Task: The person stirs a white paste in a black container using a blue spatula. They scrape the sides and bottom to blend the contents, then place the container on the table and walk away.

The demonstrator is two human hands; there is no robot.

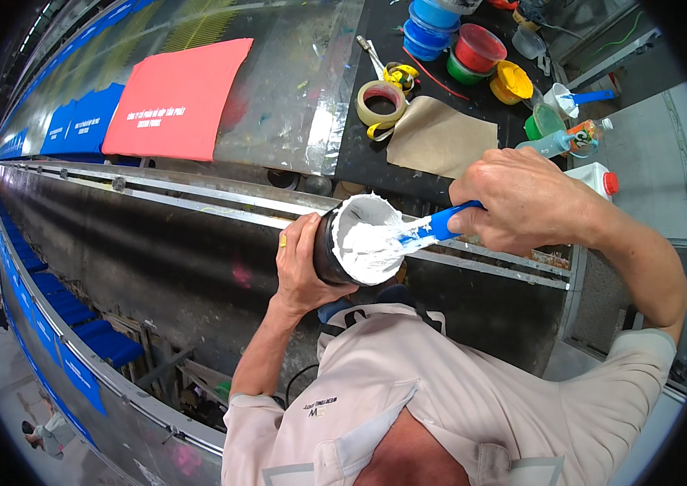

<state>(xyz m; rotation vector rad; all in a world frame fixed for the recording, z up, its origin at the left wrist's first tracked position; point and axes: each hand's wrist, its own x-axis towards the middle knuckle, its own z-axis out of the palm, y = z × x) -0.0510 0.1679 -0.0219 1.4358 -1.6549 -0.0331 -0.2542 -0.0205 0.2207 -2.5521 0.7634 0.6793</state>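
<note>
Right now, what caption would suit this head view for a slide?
Left hand grips a dark round tub of white paste while right hand stirs with a blue-handled spatula.

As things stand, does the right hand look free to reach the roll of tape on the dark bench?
Probably not right away: the right hand grips a blue-handled spatula sunk in white paste in the tub held by the left hand. The path to the tape roll itself looks unobstructed.

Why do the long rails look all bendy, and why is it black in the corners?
Head view: the fisheye lens curves the straight metal rails toward the rim and leaves black corners; the middle is sharp, with the white paste in the tub bright and glare on the foil strip.
</note>
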